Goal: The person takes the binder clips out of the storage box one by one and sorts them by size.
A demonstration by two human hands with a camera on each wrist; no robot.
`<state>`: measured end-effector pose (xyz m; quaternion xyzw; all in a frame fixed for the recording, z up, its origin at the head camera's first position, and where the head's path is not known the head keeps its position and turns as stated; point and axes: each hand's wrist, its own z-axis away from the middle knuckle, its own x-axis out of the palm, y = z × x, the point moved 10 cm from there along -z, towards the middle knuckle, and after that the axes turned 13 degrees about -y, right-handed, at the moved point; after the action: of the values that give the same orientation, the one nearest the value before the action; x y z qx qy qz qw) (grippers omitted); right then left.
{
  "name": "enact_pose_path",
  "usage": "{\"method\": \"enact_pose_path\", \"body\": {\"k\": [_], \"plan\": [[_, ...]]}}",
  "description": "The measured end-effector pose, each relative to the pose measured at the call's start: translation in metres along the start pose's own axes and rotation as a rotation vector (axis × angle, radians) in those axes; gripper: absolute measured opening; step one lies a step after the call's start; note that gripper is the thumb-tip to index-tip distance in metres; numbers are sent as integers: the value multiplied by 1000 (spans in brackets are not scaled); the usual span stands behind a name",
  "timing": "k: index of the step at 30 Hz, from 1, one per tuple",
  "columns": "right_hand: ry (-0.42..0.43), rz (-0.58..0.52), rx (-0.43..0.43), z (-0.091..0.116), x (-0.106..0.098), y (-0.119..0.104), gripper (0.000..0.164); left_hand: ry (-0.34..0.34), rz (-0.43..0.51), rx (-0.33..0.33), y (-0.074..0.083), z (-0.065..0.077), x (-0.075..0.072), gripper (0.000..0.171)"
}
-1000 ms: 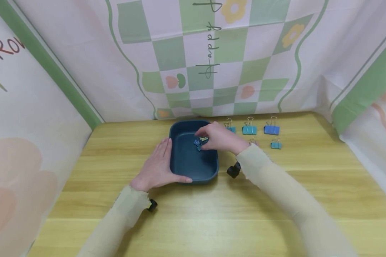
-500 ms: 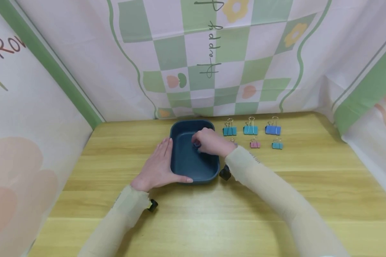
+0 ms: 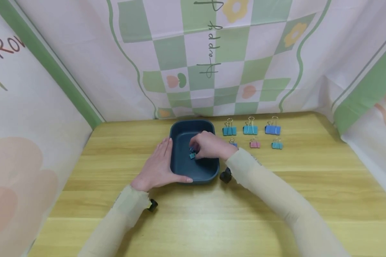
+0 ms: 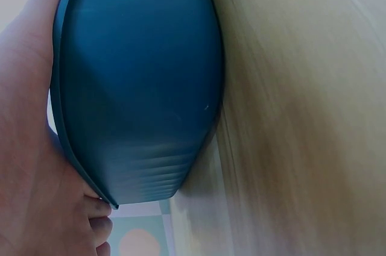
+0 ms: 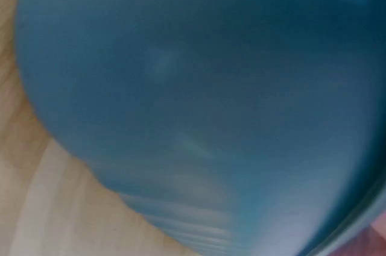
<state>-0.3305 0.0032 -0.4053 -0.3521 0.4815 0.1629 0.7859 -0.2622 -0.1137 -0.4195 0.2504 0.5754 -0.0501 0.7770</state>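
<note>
A deep dark-blue plastic box (image 3: 193,171) stands on the wooden table. My left hand (image 3: 156,166) rests against its left side, fingers fairly straight and thumb along the near rim; the left wrist view shows the box's outer wall beside this hand (image 4: 36,129). Inside the box, my right hand (image 3: 209,145) has curled fingers and pinches small binder clips, one of them a teal binder clip (image 3: 192,155) showing below the fingertips. The palm side hides the rest of the hold. The right wrist view is filled by the box's outer wall (image 5: 181,99).
Right of the box stand two rows of binder clips. The back row has larger teal clips (image 3: 229,131) (image 3: 250,129) and a blue clip (image 3: 272,130). In front are a smaller blue clip (image 3: 233,144), a pink clip (image 3: 255,144) and a light-teal clip (image 3: 277,145). A patterned curtain (image 3: 228,85) hangs behind.
My right hand has moved down and slightly left inside the box, and the small clips at its fingertips have shifted the same way. The left hand and box stay in place.
</note>
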Motion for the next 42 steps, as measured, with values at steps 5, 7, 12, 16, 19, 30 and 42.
{"method": "enact_pose_path", "body": {"k": [5, 7, 12, 16, 19, 30, 42], "plan": [[-26, 42, 3, -1, 6, -3, 27, -9, -5, -11, -1, -1, 1, 151], [-31, 42, -6, -2, 9, -4, 25, -6, -9, -10, -1, -1, 1, 150], [-45, 37, -8, -5, 14, -4, 20, 12, -7, 7, -1, -1, 0, 147], [-53, 47, -5, -7, 16, -4, 18, 15, -13, 5, -1, -1, 0, 149], [-37, 47, -14, -7, 15, -4, 17, 15, -14, 5, -1, -1, 0, 150], [128, -116, -165, 6, -10, -11, 20, 3, -23, -8, -2, -1, 2, 149], [266, -235, -208, 47, -57, -8, 20, -6, -13, -18, -1, -1, 2, 151]]}}
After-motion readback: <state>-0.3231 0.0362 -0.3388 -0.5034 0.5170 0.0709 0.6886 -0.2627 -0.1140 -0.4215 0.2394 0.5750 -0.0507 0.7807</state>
